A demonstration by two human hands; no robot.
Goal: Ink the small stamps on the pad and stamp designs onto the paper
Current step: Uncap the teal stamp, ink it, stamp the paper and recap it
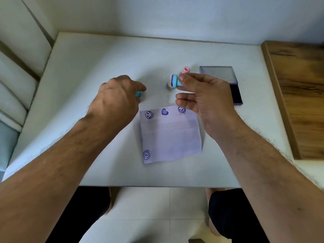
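A small sheet of paper [171, 135] lies on the white table [105, 55], with three purple prints along its top edge and one at its lower left corner. My right hand [205, 94] holds a teal stamp [176, 81] above the table, its inked purple face turned left. My left hand [117, 99] is curled over another teal stamp [138, 94], which shows only at my fingertips. Behind the held stamp stand a white stamp [169, 84] and a pink stamp [185, 70]. The open ink pad [236, 95] lies at right, its lid [217, 73] folded back.
A wooden board [298, 95] borders the table on the right. A padded white bench [19, 71] runs along the left. A wall stands behind the table. My knees and the tiled floor [157, 207] show below the table's front edge.
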